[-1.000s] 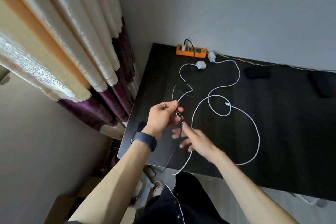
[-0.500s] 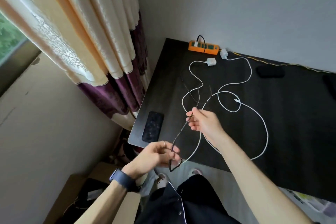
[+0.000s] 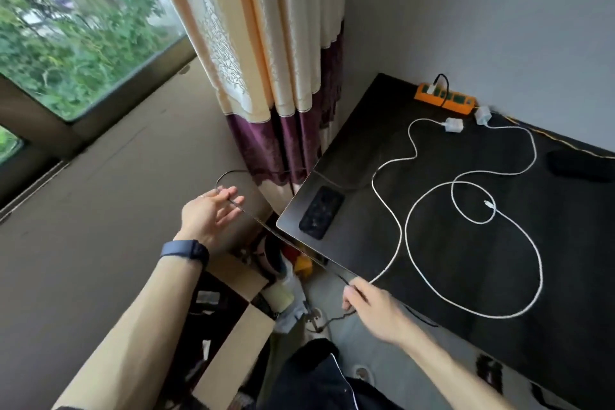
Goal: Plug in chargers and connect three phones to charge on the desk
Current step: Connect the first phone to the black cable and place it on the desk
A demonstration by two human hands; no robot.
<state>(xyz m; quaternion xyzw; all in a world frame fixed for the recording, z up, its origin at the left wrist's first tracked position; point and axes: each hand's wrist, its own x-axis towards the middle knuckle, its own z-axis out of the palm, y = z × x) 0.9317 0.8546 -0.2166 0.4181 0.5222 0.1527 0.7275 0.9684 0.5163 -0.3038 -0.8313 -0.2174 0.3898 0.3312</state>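
Head view: the left hand [image 3: 210,214] is out past the dark counter [image 3: 449,256], fingers spread and loose, with a thin dark cable [image 3: 266,226] draped across the fingertips — not clenched on it. The right hand [image 3: 372,306], at the counter's near edge, pinches the same cable between thumb and fingers. A black phone [image 3: 321,212] lies at the counter's left corner. Two white cables [image 3: 535,253] loop over the top, running to two white chargers [image 3: 453,125] lying just beside the orange power strip [image 3: 444,99] at the far edge — another dark phone [image 3: 579,166] rests at the right.
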